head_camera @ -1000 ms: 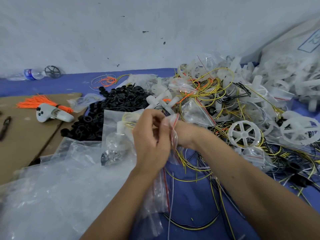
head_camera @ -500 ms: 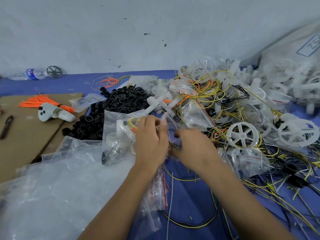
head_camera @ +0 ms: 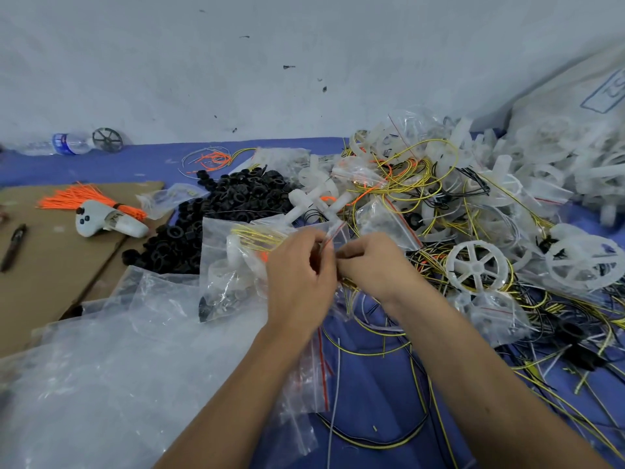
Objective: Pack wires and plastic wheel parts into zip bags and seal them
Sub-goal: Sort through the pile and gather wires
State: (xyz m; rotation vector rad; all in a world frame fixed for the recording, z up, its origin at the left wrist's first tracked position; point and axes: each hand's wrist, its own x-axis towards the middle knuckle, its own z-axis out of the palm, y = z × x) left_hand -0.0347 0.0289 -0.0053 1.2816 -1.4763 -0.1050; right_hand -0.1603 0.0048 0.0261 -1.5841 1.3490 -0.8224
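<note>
My left hand (head_camera: 299, 279) and my right hand (head_camera: 373, 264) meet at the middle of the view, fingertips together on the red-lined mouth of a clear zip bag (head_camera: 236, 265). The bag holds yellow wire, a white plastic part and small dark pieces, and lies left of my hands. Both hands pinch its top edge. A white spoked wheel (head_camera: 477, 267) lies to the right among tangled yellow and black wires (head_camera: 406, 184). More white wheel parts (head_camera: 541, 170) are heaped at the back right.
A pile of black rings (head_camera: 233, 201) sits behind the bag. Empty clear bags (head_camera: 101, 367) cover the lower left. On the cardboard (head_camera: 40, 265) lie orange ties (head_camera: 84, 198), a white controller (head_camera: 105, 221) and a pen (head_camera: 13, 245). A water bottle (head_camera: 57, 143) lies by the wall.
My right hand drew away from the bag half a second ago and has come back to meet the left hand at the bag's mouth. The bag has sunk lower, toward the pile.
</note>
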